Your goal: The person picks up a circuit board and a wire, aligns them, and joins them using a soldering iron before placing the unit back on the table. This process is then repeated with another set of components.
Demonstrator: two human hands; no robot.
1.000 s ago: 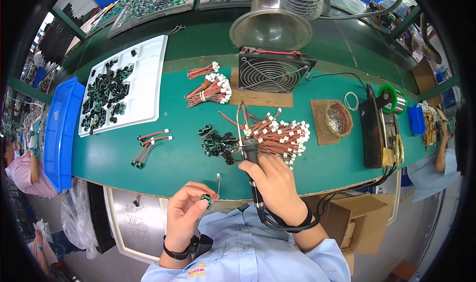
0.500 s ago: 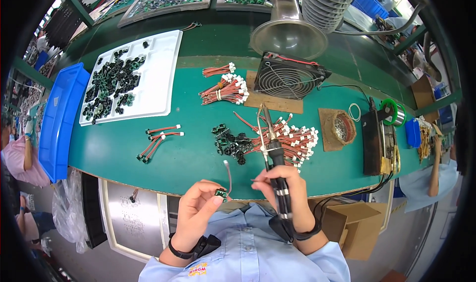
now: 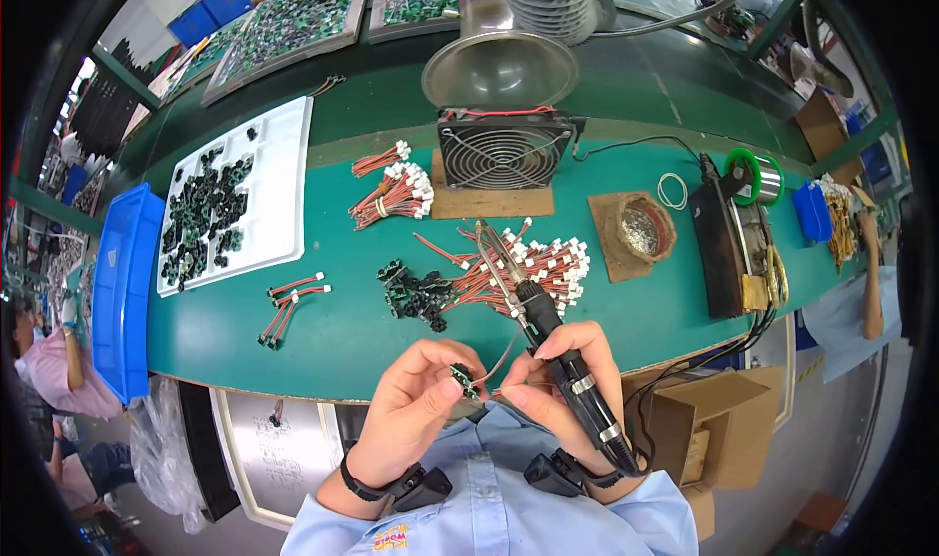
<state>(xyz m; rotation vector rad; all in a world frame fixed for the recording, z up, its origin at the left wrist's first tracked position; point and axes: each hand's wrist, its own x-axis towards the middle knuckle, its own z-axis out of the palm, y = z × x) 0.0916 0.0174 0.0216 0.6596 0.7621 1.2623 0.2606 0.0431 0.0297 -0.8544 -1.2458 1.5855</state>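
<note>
At the near edge of the table point(image 3: 215, 336), my left hand point(image 3: 416, 395) is pinching one small green-and-black circuit board point(image 3: 463, 379), a thin wire point(image 3: 501, 360) rising beside it; my right hand point(image 3: 579, 372) is gripping one black-handled soldering iron point(image 3: 541, 313). One white tray point(image 3: 279, 194) is lying toward the far left corner.

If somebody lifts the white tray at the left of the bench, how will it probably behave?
The white tray looks thin and shallow, so it may flex a little when lifted by one edge. The dark small parts lie loose in it, so they would probably slide if it tilts. Most are toward its left side, which may feel heavier.
</note>
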